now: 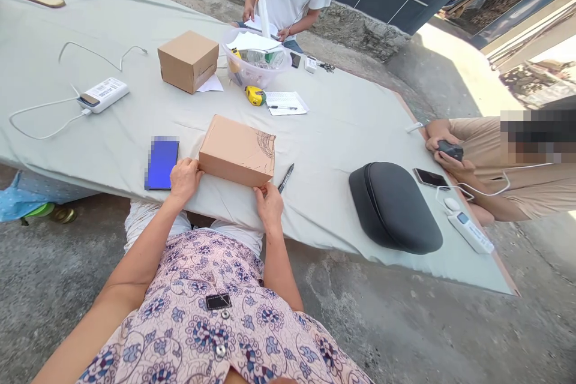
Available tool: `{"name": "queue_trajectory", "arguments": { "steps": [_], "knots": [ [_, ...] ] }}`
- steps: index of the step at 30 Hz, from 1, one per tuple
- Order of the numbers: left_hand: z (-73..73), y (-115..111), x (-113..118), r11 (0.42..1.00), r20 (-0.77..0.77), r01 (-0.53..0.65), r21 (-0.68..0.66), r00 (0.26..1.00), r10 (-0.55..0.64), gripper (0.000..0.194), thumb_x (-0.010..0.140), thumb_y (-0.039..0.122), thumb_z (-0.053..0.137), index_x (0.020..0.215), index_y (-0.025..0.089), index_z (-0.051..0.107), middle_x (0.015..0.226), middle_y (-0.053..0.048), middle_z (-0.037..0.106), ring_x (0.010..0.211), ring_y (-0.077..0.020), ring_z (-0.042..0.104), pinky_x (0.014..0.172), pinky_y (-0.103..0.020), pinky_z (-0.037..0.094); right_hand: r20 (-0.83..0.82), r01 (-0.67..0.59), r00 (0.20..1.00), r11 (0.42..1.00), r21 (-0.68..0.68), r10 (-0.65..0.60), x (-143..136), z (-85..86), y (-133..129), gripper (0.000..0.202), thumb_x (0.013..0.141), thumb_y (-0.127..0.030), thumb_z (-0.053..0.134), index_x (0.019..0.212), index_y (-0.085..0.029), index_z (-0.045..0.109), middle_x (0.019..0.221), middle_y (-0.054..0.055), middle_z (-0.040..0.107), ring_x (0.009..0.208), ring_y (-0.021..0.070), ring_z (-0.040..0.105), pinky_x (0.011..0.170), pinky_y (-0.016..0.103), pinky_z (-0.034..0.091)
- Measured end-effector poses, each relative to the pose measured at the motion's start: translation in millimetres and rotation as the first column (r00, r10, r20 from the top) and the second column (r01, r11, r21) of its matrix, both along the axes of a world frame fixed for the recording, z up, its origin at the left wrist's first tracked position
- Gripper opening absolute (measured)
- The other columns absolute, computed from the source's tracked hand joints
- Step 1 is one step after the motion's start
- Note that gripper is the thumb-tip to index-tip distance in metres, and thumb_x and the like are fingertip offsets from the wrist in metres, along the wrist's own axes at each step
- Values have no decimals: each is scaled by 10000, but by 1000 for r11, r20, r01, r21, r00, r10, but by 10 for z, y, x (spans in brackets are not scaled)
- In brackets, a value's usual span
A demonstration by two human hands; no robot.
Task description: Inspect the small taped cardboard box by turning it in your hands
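Note:
A brown cardboard box (pixel 236 150) lies closed on the grey-covered table (pixel 135 126) near its front edge. My left hand (pixel 183 180) rests against the box's near left corner. My right hand (pixel 269 207) presses on its near right corner. Both hands touch the box with fingers bent; neither lifts it. A black pen (pixel 285 178) lies just right of the box. A blue phone-sized item (pixel 162 162) lies flat to the left of my left hand.
A second cardboard box (pixel 188 60), a clear plastic bowl of items (pixel 256 63), a yellow tape measure (pixel 254 95) and a notepad (pixel 285 102) sit farther back. A black case (pixel 393 207) lies right. One person stands at the far side, another sits right.

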State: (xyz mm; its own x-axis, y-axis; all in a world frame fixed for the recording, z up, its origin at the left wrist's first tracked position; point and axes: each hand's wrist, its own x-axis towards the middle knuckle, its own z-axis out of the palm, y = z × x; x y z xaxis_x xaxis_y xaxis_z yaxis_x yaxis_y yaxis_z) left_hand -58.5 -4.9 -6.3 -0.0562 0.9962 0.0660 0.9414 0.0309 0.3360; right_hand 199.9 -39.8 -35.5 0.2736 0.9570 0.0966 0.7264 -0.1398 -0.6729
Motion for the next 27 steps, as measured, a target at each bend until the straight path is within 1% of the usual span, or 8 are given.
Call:
{"name": "queue_trajectory", "arguments": {
  "steps": [5, 8, 11, 15, 17, 19, 23, 27],
  "knots": [
    [-2, -15, -22, 996, 180, 41, 79, 982, -55, 48, 891, 243, 610, 922, 212, 590, 1091, -120, 682, 1076, -317, 643, 849, -397, 497, -171, 44, 985, 991, 124, -22, 53, 18, -58, 257, 842, -479, 574, 800, -233, 514, 877, 14, 627, 722, 164, 561, 760, 322, 452],
    [-46, -18, 11, 980, 303, 55, 191, 947, -112, 173, 859, 298, 664, 965, 219, 553, 1046, -85, 666, 1025, -280, 655, 836, -372, 508, -220, 100, 974, 970, 220, -50, 56, 50, -73, 313, 821, -528, 615, 827, -240, 492, 891, 14, 631, 769, 167, 587, 710, 296, 457],
    [-108, -31, 113, 953, 375, -6, 304, 920, -114, 326, 832, 398, 708, 1028, 215, 524, 1013, -70, 650, 971, -263, 661, 839, -372, 523, -253, 176, 961, 947, 268, -107, 7, 93, -76, 367, 817, -555, 642, 930, -237, 497, 948, 22, 646, 780, 161, 612, 677, 279, 462],
    [-157, -77, 322, 917, 386, -104, 386, 921, -58, 684, 767, 596, 768, 1222, 175, 479, 1142, -142, 647, 1058, -319, 664, 913, -432, 534, -187, 245, 963, 918, 311, -194, -134, 110, -77, 598, 770, -608, 716, 1172, -220, 503, 1022, 44, 631, 782, 175, 624, 752, 324, 500],
    [-156, -107, 430, 904, 376, -137, 406, 926, -28, 927, 692, 692, 802, 1334, 137, 429, 1238, -209, 624, 1150, -373, 639, 969, -482, 519, -129, 254, 966, 915, 314, -224, -209, 89, -70, 750, 713, -664, 759, 1244, -208, 487, 1075, 79, 616, 829, 208, 634, 803, 368, 518],
    [-149, -132, 518, 896, 371, -153, 417, 929, -14, 1083, 645, 749, 809, 1403, 102, 385, 1329, -268, 580, 1244, -416, 594, 1025, -521, 491, -93, 267, 964, 913, 308, -250, -264, 59, -55, 847, 674, -711, 775, 1277, -198, 471, 1129, 121, 602, 895, 250, 643, 845, 413, 528],
    [-149, -150, 595, 894, 365, -169, 416, 931, 6, 1154, 655, 794, 774, 1450, 64, 367, 1405, -317, 532, 1333, -444, 536, 1096, -551, 439, -79, 272, 962, 917, 291, -260, -278, 39, -26, 891, 660, -724, 786, 1299, -197, 458, 1156, 143, 589, 970, 291, 645, 886, 454, 530],
    [-161, -136, 565, 896, 347, -176, 408, 937, 26, 1097, 693, 796, 745, 1444, 74, 402, 1396, -305, 559, 1299, -433, 562, 1063, -533, 459, -112, 246, 968, 927, 282, -223, -222, 84, -33, 780, 700, -668, 786, 1257, -208, 492, 1092, 92, 597, 843, 228, 626, 834, 399, 526]
  ]
}}
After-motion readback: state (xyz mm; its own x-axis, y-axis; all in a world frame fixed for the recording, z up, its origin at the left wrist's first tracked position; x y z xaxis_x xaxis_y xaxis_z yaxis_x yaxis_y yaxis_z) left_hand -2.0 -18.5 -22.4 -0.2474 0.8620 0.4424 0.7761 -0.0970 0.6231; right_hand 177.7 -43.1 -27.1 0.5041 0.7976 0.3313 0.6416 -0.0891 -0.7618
